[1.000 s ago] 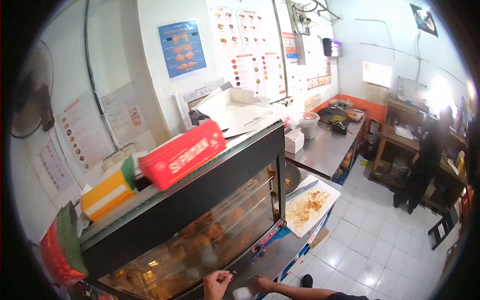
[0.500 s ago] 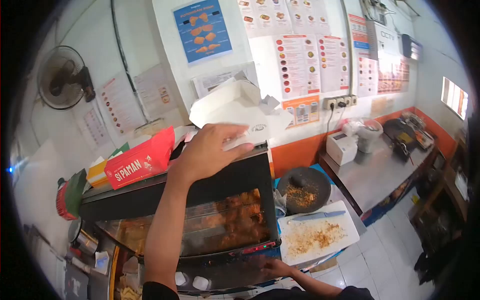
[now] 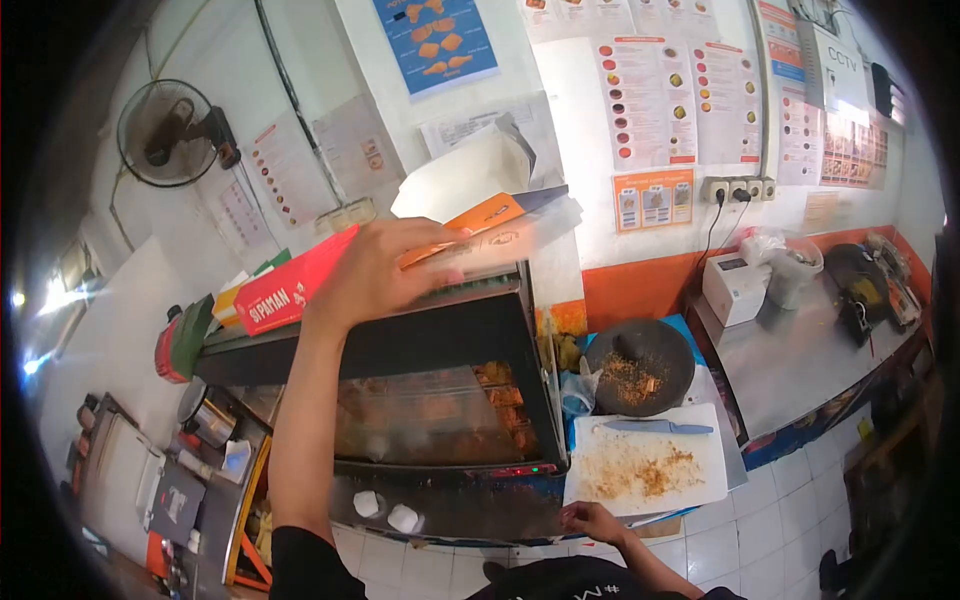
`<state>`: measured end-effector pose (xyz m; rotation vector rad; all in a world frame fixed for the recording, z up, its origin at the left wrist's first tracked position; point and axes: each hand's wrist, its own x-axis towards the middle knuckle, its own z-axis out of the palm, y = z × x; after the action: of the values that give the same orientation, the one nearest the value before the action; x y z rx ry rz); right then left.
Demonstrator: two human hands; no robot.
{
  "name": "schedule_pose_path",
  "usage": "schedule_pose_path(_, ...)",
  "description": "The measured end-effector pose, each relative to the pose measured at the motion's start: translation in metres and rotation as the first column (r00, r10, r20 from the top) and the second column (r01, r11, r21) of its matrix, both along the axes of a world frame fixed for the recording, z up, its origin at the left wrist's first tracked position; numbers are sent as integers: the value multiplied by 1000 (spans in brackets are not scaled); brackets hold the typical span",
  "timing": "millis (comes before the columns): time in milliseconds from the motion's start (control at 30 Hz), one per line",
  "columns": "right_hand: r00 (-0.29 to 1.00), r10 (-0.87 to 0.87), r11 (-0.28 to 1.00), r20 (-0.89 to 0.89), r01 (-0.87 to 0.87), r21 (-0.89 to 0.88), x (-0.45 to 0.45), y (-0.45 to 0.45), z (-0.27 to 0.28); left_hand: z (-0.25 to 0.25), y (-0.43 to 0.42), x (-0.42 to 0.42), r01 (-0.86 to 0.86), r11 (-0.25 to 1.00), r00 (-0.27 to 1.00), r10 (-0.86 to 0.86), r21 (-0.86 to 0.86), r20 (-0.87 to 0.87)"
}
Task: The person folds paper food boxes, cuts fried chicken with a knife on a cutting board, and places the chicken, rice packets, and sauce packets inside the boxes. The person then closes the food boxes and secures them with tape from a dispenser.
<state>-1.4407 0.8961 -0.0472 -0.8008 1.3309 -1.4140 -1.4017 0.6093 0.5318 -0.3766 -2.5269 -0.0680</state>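
Tilted up since the earlier frame, an orange-and-white cardboard box (image 3: 488, 214) lies pinched between thumb and fingers of the left hand (image 3: 385, 265), the right hand (image 3: 593, 521), grip unclear, near the white rectangular cutting board (image 3: 706, 456).

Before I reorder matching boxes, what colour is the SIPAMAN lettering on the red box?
White lettering on the red box, best seen in the head view.

The person near me wears a plain black shirt (image 3: 545, 584), white lettering starting "#M" on it; a loose left sleeve (image 3: 310, 562); bare left hand (image 3: 385, 268), bare right hand (image 3: 597, 523).
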Motion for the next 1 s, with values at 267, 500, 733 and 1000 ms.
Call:
schedule_pose_path(267,989,-132,991,69,133,-11,-30,38,45,11,-6,-1,-265,964,862,224,-28,-455)
schedule_pose_path(500,970,-221,962,98,233,-142,-48,52,107,9,-11,22,-406,910,540,313,85,-781)
schedule_pose_path(733,939,-345,880,14,328,-343,-81,84,204,-17,82,42,-226,972,470,162,60,-868)
schedule_pose_path(1000,537,-468,488,702,819,-302,-115,192,184,-90,192,-33,463,880,879,-471,-108,-72)
